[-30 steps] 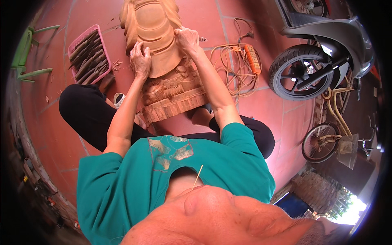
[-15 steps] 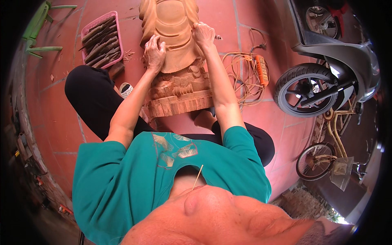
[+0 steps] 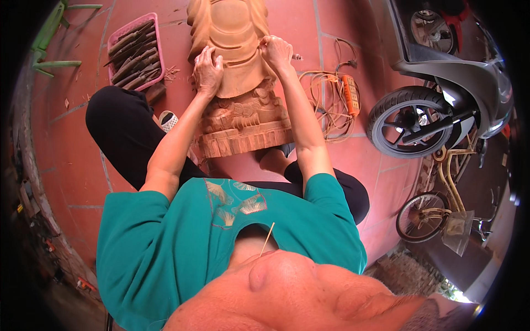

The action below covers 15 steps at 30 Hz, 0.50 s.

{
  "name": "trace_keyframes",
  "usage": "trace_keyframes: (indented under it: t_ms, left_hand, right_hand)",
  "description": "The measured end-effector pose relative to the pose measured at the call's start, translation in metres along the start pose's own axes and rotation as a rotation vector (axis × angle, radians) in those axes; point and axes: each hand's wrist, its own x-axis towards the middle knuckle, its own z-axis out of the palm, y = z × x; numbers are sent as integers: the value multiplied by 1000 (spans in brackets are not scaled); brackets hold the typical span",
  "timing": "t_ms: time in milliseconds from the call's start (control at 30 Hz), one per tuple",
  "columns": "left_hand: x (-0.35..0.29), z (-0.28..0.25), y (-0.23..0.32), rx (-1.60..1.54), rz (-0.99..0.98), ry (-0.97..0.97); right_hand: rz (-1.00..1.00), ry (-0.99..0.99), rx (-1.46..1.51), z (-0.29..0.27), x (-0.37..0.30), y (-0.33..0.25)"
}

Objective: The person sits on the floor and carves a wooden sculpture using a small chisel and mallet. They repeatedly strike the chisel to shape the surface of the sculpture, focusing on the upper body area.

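Head view: I watch from far away, looking down at two bare hands and a big piece of wood.
What changed: The floor things have swung round a bit in a second. The pink basket (image 3: pixel 160 52) sits higher and the motorbike wheel (image 3: pixel 381 135) lower, so I think the head tipped.
What stayed: Both hands are on about the same spots of the wood, and in the last half second hardly anything moved. I take it the work is staying in one place; I see no new cut.
Wooden carving (image 3: pixel 238 74): It is in front of the person, between the two hands, with its base (image 3: pixel 247 144) close to the legs (image 3: pixel 118 138).
Which way it points: The long way runs from the legs out to the top edge, leaning a little left. The round, folded front faces me. The far end is cut off, and I can't tell if it stands or lies back.
Left hand (image 3: pixel 207 71): It touches the left edge, fingers bent. I can't tell if they pinch anything.
Right hand (image 3: pixel 276 51): It is curled like a fist at the right edge. I can't see what is inside.
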Motion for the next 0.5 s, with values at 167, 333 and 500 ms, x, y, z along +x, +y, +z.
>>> trace_keyframes:
  t_ms: [167,333,500]
  left_hand:
    - [3,2,3,23,15,10]
    - [4,0,-3,19,11,-1]
    - [2,2,-5,28,8,17]
  right_hand:
    - [-11,22,-51,14,28,15]
    - [0,21,-8,12,12,9]
    - [69,-165,215,-17,-4,2]
